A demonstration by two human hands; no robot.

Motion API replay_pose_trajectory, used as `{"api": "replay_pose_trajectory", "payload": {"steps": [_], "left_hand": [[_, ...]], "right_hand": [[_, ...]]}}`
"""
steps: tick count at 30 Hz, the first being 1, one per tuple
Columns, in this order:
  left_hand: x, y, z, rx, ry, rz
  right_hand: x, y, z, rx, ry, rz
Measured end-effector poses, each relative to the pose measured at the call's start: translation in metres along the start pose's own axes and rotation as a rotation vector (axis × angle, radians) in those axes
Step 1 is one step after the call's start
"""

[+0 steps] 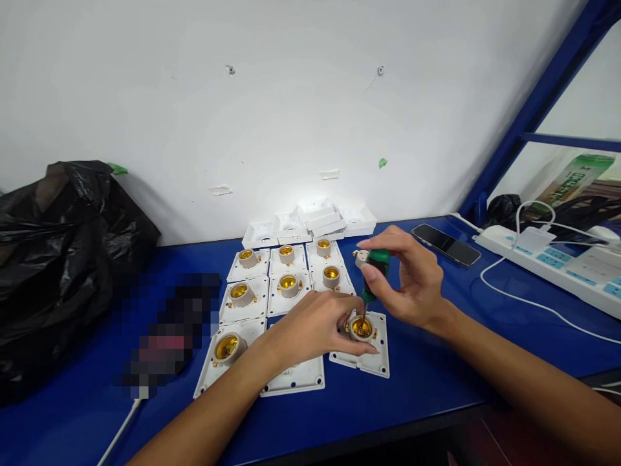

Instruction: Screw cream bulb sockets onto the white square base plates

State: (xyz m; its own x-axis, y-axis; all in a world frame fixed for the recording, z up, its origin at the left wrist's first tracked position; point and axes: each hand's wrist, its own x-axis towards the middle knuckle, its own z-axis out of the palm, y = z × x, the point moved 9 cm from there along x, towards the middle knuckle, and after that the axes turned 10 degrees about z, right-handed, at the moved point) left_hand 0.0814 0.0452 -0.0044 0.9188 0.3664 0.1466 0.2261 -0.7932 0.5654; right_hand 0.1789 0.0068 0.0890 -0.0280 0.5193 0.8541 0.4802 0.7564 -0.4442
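A white square lamp holder plate with a beige socket and brass insert lies on the blue table in front of me. My left hand rests on it, fingers curled round the socket and pressing the plate down. My right hand pinches the green handle of a screwdriver, held upright with its tip inside the socket. Several similar lamp holders lie in rows just behind and to the left.
White back covers are stacked against the wall. A phone lies at the right, with a white power strip and cables beyond. A black plastic bag fills the left side. The blue table's front edge is close.
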Motion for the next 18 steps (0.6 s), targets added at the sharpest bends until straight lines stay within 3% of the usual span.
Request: {"api": "replay_pose_trajectory", "payload": {"steps": [3, 9, 14, 18], "left_hand": [[0.0005, 0.0001, 0.0007, -0.015, -0.004, 0.006], [0.0010, -0.0006, -0.0006, 0.000, 0.000, -0.014], [0.0009, -0.0021, 0.0018, 0.001, -0.015, -0.015], [0.0007, -0.0037, 0.0017, 0.016, -0.006, -0.022]], "right_hand": [[-0.0011, 0.0033, -0.0053, -0.015, 0.067, 0.015], [-0.0028, 0.0035, 0.0024, 0.101, -0.036, 0.033], [-0.0021, 0.0032, -0.0040, 0.026, 0.079, 0.013], [-0.0030, 0.0068, -0.0012, 0.060, 0.046, 0.065]]}}
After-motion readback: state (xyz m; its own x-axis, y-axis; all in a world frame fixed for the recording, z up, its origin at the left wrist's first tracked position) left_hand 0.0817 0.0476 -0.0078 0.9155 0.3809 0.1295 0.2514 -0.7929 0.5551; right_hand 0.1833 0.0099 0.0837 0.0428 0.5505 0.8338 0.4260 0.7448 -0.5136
